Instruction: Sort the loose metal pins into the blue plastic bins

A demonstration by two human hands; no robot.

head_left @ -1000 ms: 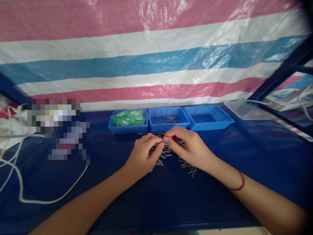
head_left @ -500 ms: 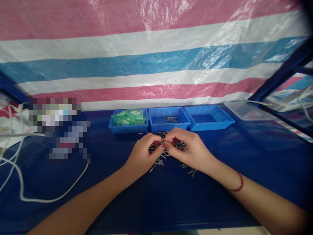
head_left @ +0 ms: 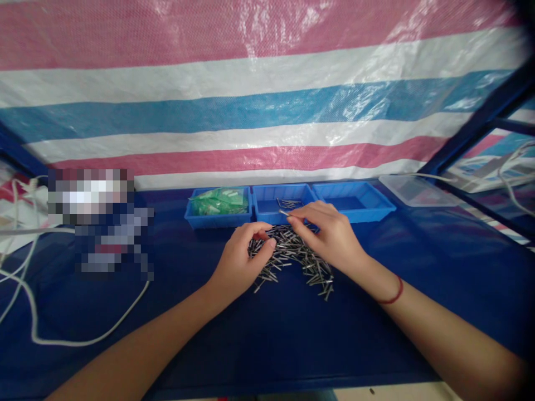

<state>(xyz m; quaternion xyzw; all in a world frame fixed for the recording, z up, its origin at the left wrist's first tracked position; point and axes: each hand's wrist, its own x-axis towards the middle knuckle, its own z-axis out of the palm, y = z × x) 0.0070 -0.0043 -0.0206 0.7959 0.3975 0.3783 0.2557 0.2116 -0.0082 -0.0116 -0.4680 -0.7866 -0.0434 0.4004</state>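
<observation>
A heap of small metal pins [head_left: 292,257] lies on the dark blue table [head_left: 271,334] between my hands. My right hand [head_left: 326,234] pinches one metal pin [head_left: 285,213] at its fingertips, held just over the front rim of the middle blue tray [head_left: 288,207], which holds a few pins. My left hand [head_left: 242,262] is curled at the left edge of the heap, thumb and forefinger pressed together on something small that I cannot make out. A red string circles my right wrist.
A left blue tray [head_left: 219,214] holds green packets. An empty right blue tray [head_left: 355,200] stands beside a clear plastic lid [head_left: 418,192]. A white cable [head_left: 83,334] loops at left. A striped tarp [head_left: 267,94] hangs behind, with a blue frame post [head_left: 480,122] at right.
My hands were together over the heap, joined at the fingertips. They have parted: the right hand carried a pin up to the middle tray, and the left stayed by the heap.
</observation>
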